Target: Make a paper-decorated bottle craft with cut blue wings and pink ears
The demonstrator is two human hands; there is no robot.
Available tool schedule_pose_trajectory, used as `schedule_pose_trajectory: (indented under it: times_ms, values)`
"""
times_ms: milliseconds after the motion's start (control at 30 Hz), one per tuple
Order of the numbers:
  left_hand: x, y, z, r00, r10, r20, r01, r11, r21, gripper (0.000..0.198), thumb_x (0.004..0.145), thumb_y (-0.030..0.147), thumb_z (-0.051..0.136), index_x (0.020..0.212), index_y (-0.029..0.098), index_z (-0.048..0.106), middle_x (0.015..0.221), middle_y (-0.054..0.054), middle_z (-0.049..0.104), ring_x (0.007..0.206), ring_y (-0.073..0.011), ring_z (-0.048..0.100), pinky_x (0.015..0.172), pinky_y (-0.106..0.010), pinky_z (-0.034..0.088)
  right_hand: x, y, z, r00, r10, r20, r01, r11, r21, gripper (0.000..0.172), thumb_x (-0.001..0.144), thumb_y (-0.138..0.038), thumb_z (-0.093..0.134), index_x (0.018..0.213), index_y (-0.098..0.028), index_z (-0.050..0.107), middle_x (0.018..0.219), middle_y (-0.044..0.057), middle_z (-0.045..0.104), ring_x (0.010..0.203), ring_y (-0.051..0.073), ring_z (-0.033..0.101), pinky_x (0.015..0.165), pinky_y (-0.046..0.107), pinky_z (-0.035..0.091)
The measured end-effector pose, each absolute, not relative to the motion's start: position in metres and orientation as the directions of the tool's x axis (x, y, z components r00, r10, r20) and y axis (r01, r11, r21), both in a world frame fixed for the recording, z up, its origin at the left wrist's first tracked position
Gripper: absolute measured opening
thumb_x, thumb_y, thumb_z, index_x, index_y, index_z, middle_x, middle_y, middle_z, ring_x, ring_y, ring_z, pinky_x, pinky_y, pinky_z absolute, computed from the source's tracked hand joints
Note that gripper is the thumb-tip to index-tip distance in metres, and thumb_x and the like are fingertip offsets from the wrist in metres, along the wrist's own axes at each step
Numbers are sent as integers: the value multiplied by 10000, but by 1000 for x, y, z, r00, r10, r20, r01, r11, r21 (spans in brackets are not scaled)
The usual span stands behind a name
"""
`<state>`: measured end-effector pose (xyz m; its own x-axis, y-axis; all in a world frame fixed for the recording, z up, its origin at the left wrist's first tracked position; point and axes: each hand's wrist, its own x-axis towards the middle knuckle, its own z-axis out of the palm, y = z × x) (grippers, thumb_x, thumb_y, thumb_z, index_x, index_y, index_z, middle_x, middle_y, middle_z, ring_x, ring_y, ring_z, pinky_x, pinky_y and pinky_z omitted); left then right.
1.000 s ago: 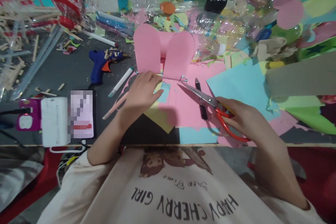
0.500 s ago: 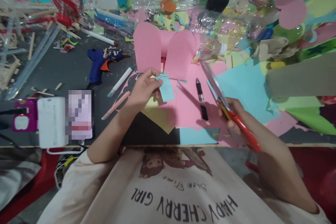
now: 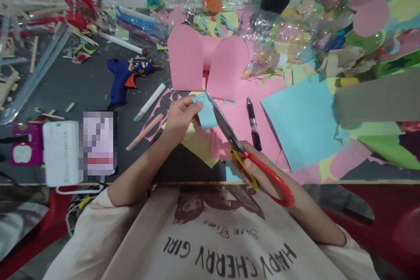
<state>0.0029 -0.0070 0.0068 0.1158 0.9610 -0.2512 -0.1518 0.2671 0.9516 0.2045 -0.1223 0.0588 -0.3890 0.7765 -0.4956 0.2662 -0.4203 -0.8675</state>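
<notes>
My left hand (image 3: 182, 113) pinches a small piece of light blue paper (image 3: 207, 116), which has a curved line near its top edge. In my right hand (image 3: 254, 168) is a pair of scissors (image 3: 226, 127) with red and yellow handles. Their blades point up and left, with the tips at the top right edge of the blue piece. Whether the blades touch the paper I cannot tell. Just beyond stands a pink paper form (image 3: 187, 59) with two rounded panels. A black pen (image 3: 252, 122) lies on pink paper to the right of the scissors.
A blue glue gun (image 3: 120, 78), a green-tipped marker (image 3: 151, 101) and a peach marker (image 3: 144, 132) lie to the left. A large light blue sheet (image 3: 305, 122) lies on the right. Clear plastic bottles (image 3: 265, 48) and paper scraps crowd the back.
My right hand has brought the scissors left from beside the large blue sheet to the small blue piece. My left hand has stayed almost in place, still pinching the paper.
</notes>
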Motion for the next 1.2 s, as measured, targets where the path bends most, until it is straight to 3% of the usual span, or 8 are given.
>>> schedule_pose_trajectory:
  times_ms: [167,533,1200]
  values:
    - [3,-8,12,78,965,-250,-51,255,966,231,741,125,647,549,177,529,493,62,394,427,-58,382,415,-184,318,201,-119,58,-445,719,-533,214,-492,-844,401,945,-641,374,985,-243,412,685,-54,395,542,103,338,499,274,280]
    - [5,-10,22,85,983,-160,38,158,987,284,675,208,636,501,196,412,458,73,299,404,-55,327,398,-182,311,193,-122,58,-422,735,-530,175,-508,-843,427,944,-661,342,989,-244,422,655,-53,401,533,110,342,477,267,289]
    - [4,-8,20,114,987,-117,-4,118,993,233,653,245,624,517,190,443,433,78,331,375,-37,307,376,-167,263,189,-122,56,-413,760,-502,215,-454,-865,482,945,-665,327,1139,-244,458,692,-32,434,535,113,352,475,267,294]
